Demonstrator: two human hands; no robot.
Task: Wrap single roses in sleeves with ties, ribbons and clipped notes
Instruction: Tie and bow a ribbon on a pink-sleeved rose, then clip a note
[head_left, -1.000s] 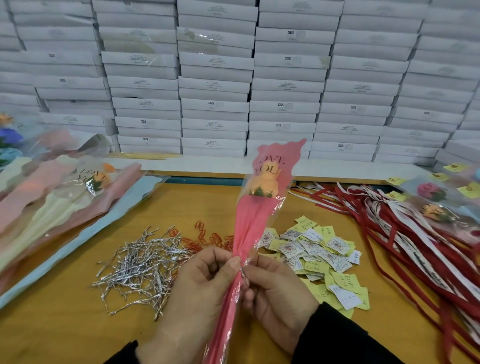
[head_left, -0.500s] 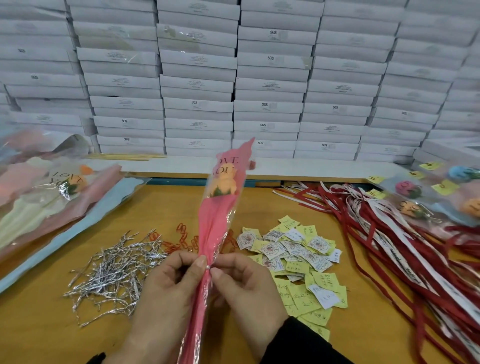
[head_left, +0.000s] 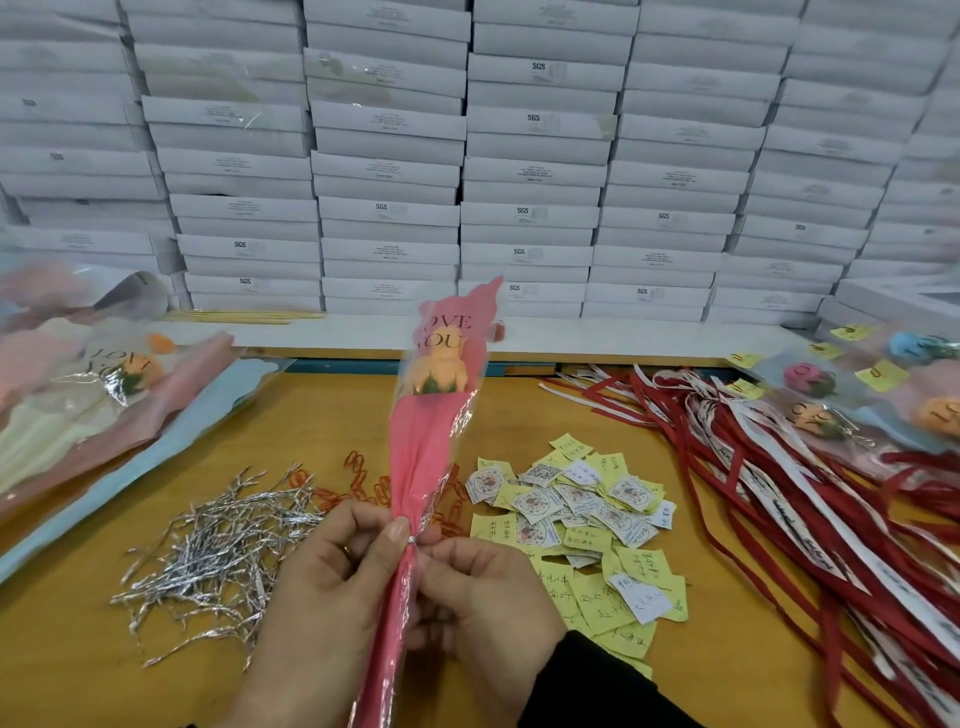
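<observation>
Empty sleeves (head_left: 78, 415) stacked at far left of bench (head_left: 78, 649). Silver ties (head_left: 218, 545) heaped left of centre, orange clips (head_left: 363, 478) just behind. Left hand (head_left: 322, 587) grip closed round pink sleeve (head_left: 421, 457), held upright at centre, orange rose (head_left: 439, 371) inside. Right hand (head_left: 488, 597) grip pinched on tie (head_left: 411, 539) wound round sleeve neck. Notes (head_left: 587, 514) piled right of hands. Red ribbons (head_left: 779, 493) spread at far right. White boxes (head_left: 519, 156) stacked behind.

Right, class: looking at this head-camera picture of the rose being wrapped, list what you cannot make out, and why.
- Notes, head view: handwriting too small to read.
- Pink sleeve: lower end cut off by the bottom edge.
- Silver tie: its ends hidden behind the fingers of the right hand.
- Wrapped roses at right: blurred and cut by the edge.
</observation>
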